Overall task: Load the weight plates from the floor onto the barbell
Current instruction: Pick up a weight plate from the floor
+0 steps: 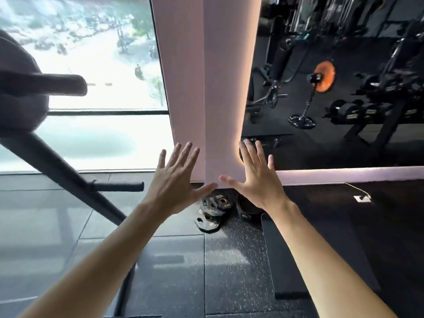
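Observation:
Several small black weight plates (pixel 212 213) lie in a loose pile on the rubber floor at the foot of a pink pillar. Another dark plate (pixel 249 206) lies just right of them, partly hidden behind my right wrist. Both my arms reach forward over the floor. My left hand (pixel 175 180) has its fingers spread and straight and holds nothing; it hovers above and left of the pile. My right hand (pixel 258 177) is spread the same way, above and right of the pile. A black barbell sleeve (pixel 55 84) with a large dark plate (pixel 20 92) on it juts in at the upper left.
A black slanted frame bar (pixel 62 177) with a side peg (pixel 118 186) crosses the left floor. The pink pillar (pixel 206 88) stands ahead, a window left of it, a mirror right of it reflecting gym machines. A dark mat (pixel 321 249) covers the floor at right.

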Tool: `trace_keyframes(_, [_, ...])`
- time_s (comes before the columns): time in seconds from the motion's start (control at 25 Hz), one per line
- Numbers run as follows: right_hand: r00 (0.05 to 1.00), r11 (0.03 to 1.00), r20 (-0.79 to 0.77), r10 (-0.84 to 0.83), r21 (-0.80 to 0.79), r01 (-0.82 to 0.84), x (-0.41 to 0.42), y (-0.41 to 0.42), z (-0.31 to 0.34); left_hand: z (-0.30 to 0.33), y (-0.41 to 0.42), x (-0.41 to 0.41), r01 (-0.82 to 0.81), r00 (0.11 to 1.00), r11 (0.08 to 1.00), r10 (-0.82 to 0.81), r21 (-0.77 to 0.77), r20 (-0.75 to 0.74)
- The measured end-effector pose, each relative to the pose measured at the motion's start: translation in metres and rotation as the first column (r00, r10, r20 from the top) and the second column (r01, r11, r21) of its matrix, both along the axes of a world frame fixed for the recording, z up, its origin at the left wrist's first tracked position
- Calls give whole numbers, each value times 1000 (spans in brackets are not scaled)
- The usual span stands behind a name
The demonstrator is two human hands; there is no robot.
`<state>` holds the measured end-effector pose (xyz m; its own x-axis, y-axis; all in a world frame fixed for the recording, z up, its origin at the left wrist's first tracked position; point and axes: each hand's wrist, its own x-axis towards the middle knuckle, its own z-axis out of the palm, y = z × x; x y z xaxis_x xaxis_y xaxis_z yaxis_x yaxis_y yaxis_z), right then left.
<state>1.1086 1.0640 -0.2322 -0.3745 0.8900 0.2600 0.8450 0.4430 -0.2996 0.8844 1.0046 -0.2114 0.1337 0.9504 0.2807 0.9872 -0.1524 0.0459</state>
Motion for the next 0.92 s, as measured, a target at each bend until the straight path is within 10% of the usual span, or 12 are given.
trace_keyframes(0.92, [980,923,175,91,-383,-18,-66,419,-132,-171,395,-52,-211,964,895,258,-394,68])
